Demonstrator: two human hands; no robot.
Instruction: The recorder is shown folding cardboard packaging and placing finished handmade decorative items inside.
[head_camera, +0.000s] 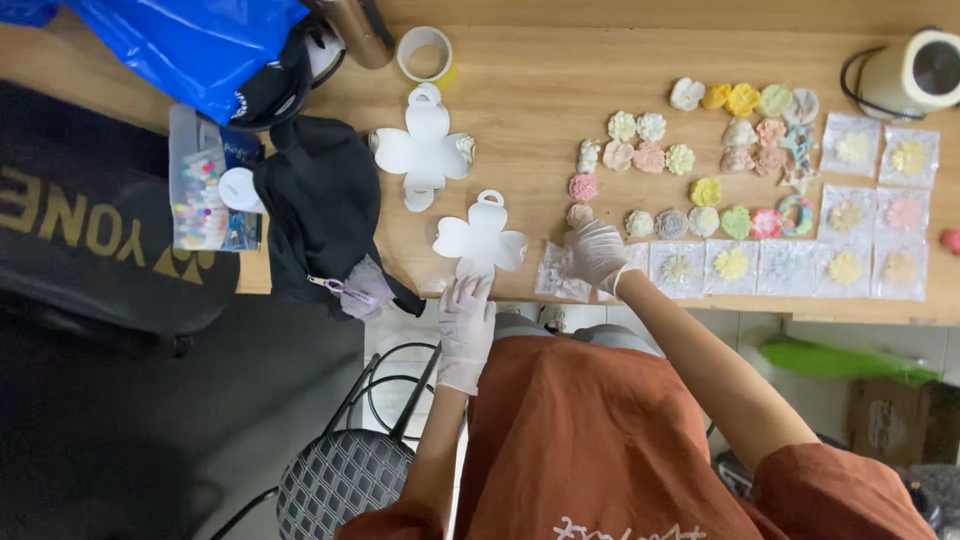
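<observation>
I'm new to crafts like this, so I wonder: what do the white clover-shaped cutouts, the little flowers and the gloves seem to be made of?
The white cutouts look like thin matte card: flat, crisp die-cut edges. The little flowers seem moulded plaster, clay or soap, with a chalky pastel surface; I cannot tell which. The gloves on the left hand and right hand look like thin white latex or nitrile, snug and slightly wrinkled.

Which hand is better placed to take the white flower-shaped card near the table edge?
Left. The left hand has its fingertips at the lower edge of the white card, while the right hand rests on a clear packet farther right.
</observation>
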